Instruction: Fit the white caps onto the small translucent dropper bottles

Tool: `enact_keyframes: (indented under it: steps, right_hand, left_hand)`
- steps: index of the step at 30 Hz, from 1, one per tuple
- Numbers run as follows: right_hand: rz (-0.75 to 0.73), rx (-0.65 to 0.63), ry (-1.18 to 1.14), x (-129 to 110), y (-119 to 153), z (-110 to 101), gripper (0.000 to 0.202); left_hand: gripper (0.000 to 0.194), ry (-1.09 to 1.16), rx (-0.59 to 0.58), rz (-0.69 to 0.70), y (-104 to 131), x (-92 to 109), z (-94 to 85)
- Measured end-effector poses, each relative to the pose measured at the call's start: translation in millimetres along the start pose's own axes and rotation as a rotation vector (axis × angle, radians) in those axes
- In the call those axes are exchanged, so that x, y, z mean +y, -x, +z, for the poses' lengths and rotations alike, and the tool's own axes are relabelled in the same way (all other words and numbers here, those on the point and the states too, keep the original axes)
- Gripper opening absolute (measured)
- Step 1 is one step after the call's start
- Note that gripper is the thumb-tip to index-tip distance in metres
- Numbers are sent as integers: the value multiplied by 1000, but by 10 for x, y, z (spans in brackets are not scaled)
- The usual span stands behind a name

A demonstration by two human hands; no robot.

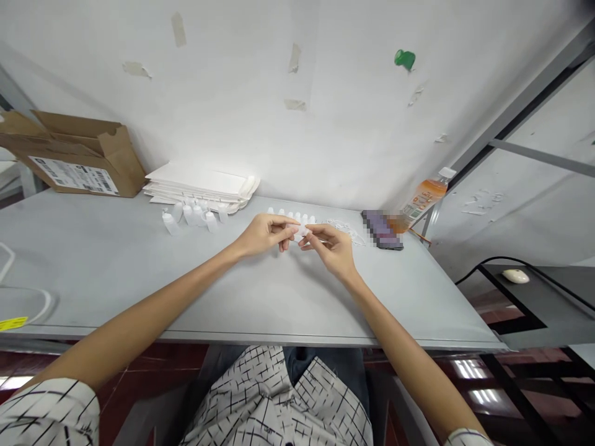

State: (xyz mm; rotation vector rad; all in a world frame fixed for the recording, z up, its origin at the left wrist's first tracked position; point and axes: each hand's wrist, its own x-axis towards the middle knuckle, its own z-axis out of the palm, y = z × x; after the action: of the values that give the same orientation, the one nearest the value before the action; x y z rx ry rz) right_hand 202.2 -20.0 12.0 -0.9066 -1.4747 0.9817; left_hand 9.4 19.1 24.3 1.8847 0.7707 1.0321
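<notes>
Above the grey table (260,297), a small whitish plastic dropper bottle (302,230) is pinched between my two hands. My left hand (264,235) closes thumb and forefinger on its left end. At its right end, my right hand (335,249) grips with thumb and fingertips, which partly cover it. Just behind my hands stands a row of similar small white bottles (290,215), partly hidden by my fingers. Thin white plastic pieces (346,230) lie scattered to the right of the row. Several more dropper bottles (211,222) stand in a group at the left, some with their spouts leaning.
A stack of white flat sheets or envelopes (199,181) lies behind the left group. An opened cardboard box (93,162) sits at the far left. On the right are a phone (380,228) and a bottle of orange drink (424,197). A white cable (44,303) crosses the left edge.
</notes>
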Motion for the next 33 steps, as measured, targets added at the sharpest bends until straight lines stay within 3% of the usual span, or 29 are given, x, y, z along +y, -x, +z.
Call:
enact_keyframes:
  steps: [3, 5, 16, 26, 29, 33]
  right_hand:
    - [-135, 69, 156, 18, 23, 13, 32]
    - [-159, 47, 181, 19, 34, 10, 32]
    - [62, -39, -157, -4, 32, 18, 34]
    - [129, -20, -243, 55, 15, 20, 25]
    - [92, -2, -183, 40, -8, 24, 27]
    - [-45, 40, -21, 25, -19, 37, 26]
  left_hand:
    - [38, 160, -73, -68, -14, -34, -22]
    - [38, 205, -78, -63, -16, -35, -42]
    - [30, 32, -98, 125, 1, 2, -88]
    - [19, -182, -99, 308, -31, 25, -159]
    - [24, -166, -71, 242, -36, 9, -127]
    - [36, 30, -83, 27, -29, -16, -36]
